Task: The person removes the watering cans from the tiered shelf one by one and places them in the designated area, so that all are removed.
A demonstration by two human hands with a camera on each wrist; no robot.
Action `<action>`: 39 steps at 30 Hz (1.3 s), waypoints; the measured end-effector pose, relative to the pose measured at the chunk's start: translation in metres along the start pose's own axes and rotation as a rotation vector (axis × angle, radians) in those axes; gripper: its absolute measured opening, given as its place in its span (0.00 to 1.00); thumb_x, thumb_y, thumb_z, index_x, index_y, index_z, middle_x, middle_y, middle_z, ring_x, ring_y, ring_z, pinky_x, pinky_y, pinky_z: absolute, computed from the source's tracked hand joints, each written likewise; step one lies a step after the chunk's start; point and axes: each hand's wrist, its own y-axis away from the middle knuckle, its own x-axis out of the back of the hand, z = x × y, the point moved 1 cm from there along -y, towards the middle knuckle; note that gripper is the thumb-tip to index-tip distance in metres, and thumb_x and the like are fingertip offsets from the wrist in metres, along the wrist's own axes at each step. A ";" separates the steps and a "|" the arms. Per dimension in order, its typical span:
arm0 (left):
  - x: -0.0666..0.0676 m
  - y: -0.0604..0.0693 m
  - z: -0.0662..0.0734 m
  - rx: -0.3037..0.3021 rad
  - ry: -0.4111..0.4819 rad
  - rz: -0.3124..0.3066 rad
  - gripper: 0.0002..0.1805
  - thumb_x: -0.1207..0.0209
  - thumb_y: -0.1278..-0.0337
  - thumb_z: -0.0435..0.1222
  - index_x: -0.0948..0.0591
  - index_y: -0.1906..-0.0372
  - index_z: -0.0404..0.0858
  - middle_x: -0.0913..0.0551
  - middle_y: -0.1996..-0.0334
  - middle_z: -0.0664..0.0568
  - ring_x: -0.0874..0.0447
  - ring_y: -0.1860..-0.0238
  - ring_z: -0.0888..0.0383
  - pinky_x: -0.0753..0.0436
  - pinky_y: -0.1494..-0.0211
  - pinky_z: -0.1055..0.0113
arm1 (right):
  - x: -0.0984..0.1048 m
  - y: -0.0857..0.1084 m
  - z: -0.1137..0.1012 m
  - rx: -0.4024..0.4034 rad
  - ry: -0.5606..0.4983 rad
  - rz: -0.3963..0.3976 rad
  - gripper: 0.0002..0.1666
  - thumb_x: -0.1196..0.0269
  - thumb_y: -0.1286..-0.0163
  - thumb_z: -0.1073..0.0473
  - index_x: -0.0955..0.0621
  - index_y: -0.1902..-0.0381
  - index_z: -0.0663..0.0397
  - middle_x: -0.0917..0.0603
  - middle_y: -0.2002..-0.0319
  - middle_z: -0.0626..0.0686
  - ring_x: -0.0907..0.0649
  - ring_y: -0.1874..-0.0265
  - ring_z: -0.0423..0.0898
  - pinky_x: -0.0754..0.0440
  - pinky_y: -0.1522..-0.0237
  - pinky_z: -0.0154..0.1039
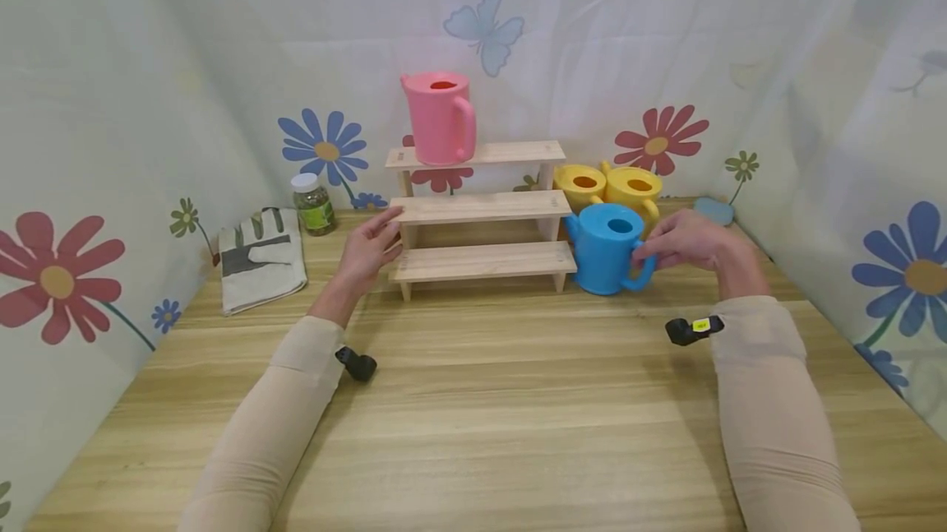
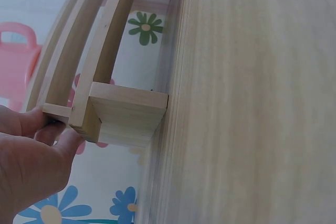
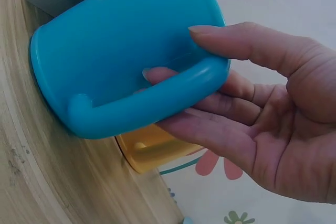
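A blue watering can (image 1: 602, 256) stands on the table at the right end of a three-step wooden stand (image 1: 481, 207). My right hand (image 1: 688, 240) holds it by the handle, and the right wrist view shows fingers (image 3: 210, 106) curled through the handle, with the thumb near the rim. My left hand (image 1: 370, 248) grips the stand's left end at the middle step, and the fingertips (image 2: 39, 119) bear on the board's end in the left wrist view. On the top step sits a pink watering can (image 1: 436, 121). Two yellow watering cans (image 1: 632, 187) stand behind the blue one.
At the left, a white-lidded jar (image 1: 314, 205) stands beside a folded grey and white cloth item (image 1: 262, 261), perhaps gloves. A flower-print curtain (image 1: 592, 22) closes off the back and sides of the wooden table (image 1: 518, 433).
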 end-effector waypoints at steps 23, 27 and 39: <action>-0.001 0.002 0.000 -0.012 0.010 -0.014 0.23 0.50 0.23 0.36 0.28 0.28 0.44 0.37 0.25 0.47 0.39 0.27 0.46 0.28 0.31 0.56 | -0.006 -0.001 -0.004 0.007 0.011 -0.023 0.25 0.31 0.31 0.57 0.23 0.46 0.72 0.14 0.52 0.64 0.14 0.52 0.56 0.20 0.43 0.54; -0.002 0.002 0.000 -0.017 0.013 -0.016 0.22 0.49 0.23 0.36 0.26 0.29 0.45 0.36 0.25 0.47 0.40 0.27 0.44 0.26 0.33 0.58 | -0.006 0.000 -0.005 0.006 0.014 -0.032 0.25 0.32 0.31 0.56 0.23 0.46 0.72 0.14 0.52 0.64 0.14 0.52 0.56 0.20 0.42 0.54; 0.000 0.001 -0.002 -0.003 0.021 -0.019 0.25 0.50 0.23 0.36 0.31 0.26 0.42 0.40 0.24 0.47 0.39 0.26 0.46 0.31 0.29 0.55 | 0.004 0.030 -0.036 0.040 0.127 0.306 0.36 0.33 0.31 0.45 0.26 0.37 0.67 0.20 0.43 0.67 0.18 0.47 0.62 0.23 0.40 0.59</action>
